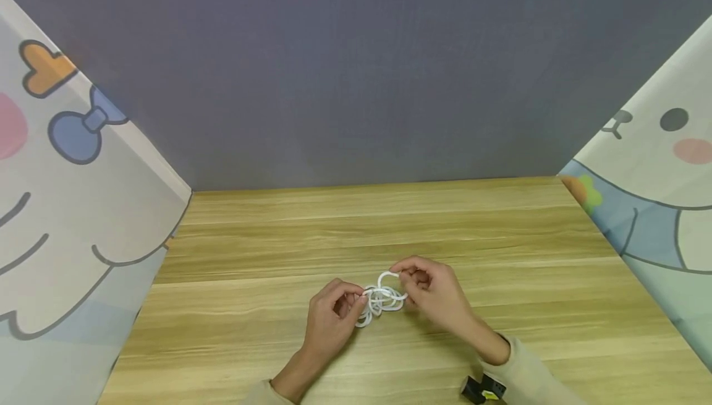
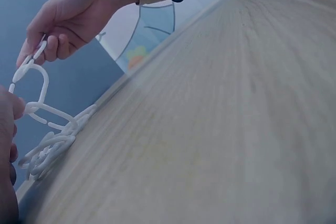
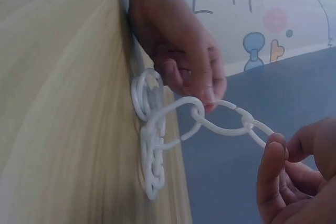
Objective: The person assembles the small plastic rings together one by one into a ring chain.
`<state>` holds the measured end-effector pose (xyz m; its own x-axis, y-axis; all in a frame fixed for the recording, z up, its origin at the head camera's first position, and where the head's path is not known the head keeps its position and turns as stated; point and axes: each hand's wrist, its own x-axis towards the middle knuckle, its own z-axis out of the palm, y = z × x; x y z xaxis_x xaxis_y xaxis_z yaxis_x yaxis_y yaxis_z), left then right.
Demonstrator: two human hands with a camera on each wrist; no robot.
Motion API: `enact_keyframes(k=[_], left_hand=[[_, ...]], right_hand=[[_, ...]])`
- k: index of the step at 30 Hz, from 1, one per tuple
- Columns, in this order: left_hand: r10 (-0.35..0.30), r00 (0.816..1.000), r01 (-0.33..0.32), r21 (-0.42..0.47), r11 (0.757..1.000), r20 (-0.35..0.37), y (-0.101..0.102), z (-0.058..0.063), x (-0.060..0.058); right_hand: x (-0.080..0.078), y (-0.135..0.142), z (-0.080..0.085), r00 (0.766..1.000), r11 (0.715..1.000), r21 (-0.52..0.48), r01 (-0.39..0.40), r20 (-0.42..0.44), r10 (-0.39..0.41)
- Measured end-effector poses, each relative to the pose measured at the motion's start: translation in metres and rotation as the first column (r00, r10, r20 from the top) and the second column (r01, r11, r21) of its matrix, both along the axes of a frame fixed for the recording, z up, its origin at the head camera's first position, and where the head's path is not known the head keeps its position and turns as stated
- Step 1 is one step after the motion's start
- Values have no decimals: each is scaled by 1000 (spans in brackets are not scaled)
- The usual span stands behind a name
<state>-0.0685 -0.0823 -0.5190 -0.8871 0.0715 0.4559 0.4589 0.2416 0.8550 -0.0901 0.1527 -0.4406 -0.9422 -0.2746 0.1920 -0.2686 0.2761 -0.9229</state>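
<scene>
A chain of white plastic links (image 1: 382, 300) lies partly heaped on the wooden table. The left hand (image 1: 332, 315) pinches one link between thumb and forefinger at the heap's left side. To its right, the right hand (image 1: 436, 290) pinches the end link. In the right wrist view, a white link (image 3: 226, 130) spans between the two hands, raised off the table and hooked to its neighbours. Gaps show in some links. More links (image 2: 50, 150) hang down to the heap, beneath the left hand's thumb (image 2: 16, 106) in the left wrist view.
The wooden table (image 1: 267, 238) ends at a dark grey-blue wall panel (image 1: 356, 83). Cartoon-printed panels flank it at left (image 1: 100, 207) and right (image 1: 662, 207). A small black device (image 1: 483, 387) is by the right sleeve (image 1: 528, 371).
</scene>
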Motion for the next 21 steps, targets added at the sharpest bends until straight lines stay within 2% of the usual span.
enact_keyframes(k=[5, 11, 17, 21], left_hand=[[37, 999, -37, -1, 999, -6, 0, 0, 0], [82, 997, -82, 14, 997, 5, 0, 2, 0], [62, 998, -62, -8, 998, 26, 0, 2, 0], [46, 997, -44, -33, 998, 59, 1, 2, 0]], right_hand=[[-4, 10, 4, 990, 999, -16, -44, 130, 46], [-9, 21, 2, 969, 995, -53, -87, 229, 97], [-12, 29, 0, 948, 990, -82, -112, 290, 131], [-12, 30, 2, 945, 991, -84, -100, 304, 121]])
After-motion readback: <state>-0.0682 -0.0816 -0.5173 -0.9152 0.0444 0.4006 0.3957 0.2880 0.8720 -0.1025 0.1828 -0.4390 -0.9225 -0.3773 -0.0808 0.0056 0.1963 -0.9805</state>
